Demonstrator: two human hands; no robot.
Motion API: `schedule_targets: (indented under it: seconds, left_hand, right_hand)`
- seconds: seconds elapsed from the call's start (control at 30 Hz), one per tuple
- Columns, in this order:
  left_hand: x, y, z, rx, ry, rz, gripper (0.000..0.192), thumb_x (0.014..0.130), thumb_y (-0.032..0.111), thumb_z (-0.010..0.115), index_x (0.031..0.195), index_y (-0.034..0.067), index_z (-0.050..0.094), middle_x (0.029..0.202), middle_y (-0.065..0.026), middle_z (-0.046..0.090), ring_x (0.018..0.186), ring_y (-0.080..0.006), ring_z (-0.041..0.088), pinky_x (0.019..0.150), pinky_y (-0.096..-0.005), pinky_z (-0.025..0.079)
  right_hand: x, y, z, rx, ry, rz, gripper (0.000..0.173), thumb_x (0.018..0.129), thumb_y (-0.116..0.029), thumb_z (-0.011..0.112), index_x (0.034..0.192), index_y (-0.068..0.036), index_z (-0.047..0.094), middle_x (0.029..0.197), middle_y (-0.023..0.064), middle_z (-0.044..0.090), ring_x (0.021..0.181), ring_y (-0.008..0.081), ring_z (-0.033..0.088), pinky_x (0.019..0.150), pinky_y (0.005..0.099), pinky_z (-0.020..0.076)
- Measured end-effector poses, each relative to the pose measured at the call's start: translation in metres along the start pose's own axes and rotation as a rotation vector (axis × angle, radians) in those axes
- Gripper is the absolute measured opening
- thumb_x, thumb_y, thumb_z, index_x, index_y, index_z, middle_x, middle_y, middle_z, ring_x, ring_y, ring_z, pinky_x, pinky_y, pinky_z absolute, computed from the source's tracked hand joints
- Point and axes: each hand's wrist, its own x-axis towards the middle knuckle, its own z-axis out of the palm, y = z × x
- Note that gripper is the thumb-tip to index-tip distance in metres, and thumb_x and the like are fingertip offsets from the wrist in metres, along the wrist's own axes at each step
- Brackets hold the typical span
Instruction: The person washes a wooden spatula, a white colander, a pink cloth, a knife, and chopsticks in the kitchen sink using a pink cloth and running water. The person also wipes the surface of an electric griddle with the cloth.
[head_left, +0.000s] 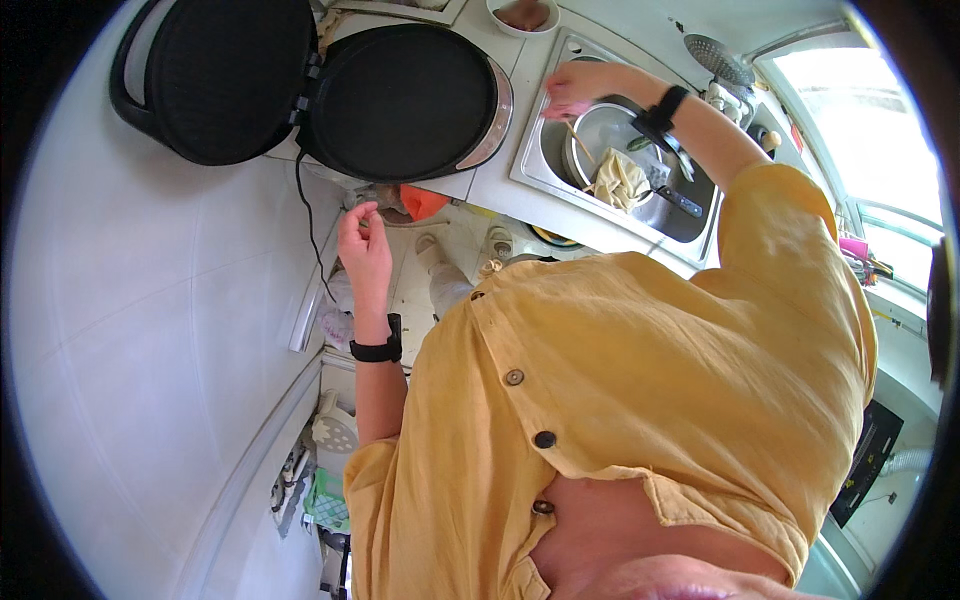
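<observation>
My right hand (574, 88) is over the far left part of a steel sink (534, 154), blurred, with its fingers pointing down. Whether it holds anything is unclear. Below it, a round metal basin (611, 127) in the sink holds a wooden chopstick (579, 142) and a crumpled pale yellow cloth (621, 180). A dark-handled kitchen utensil (679, 201) lies across the basin's near right side. My left hand (364, 244) is raised in front of the counter edge, palm up with fingers loosely curled. Nothing plain shows in it.
An electric griddle (405, 101) stands on the counter with its black lid (229, 82) raised; its cord (307, 217) hangs down. A white bowl (551, 24) with reddish-brown contents sits behind. A skimmer (716, 58) hangs near the window (862, 97). An orange bag (422, 202) is below the counter.
</observation>
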Motion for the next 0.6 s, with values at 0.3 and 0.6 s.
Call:
schedule_targets:
  seconds: [0.3, 0.6]
  left_hand:
    - [0.005, 0.013, 0.010, -0.017, -0.021, 0.025, 0.017, 0.090, 0.009, 0.060, 0.105, 0.004, 0.064, 0.093, -0.0035, 0.064, 0.064, -0.0076, 0.049, 0.059, -0.0232, 0.043]
    - [-0.009, -0.005, -0.004, -0.018, 0.028, -0.026, 0.016, 0.089, 0.007, 0.060, 0.104, 0.005, 0.064, 0.090, -0.0031, 0.063, 0.060, -0.0094, 0.048, 0.057, -0.0249, 0.043]
  right_hand:
    - [0.039, -0.015, -0.025, -0.059, 0.566, -0.340, 0.025, 0.091, -0.029, 0.054, 0.091, -0.006, 0.063, 0.089, 0.0142, 0.064, 0.087, 0.0339, 0.062, 0.076, 0.0428, 0.0490]
    - [0.117, -0.079, -0.002, -0.453, 0.271, 0.092, 0.039, 0.079, -0.049, 0.068, 0.100, -0.016, 0.071, 0.099, 0.0108, 0.070, 0.097, 0.0301, 0.066, 0.078, 0.0428, 0.0536]
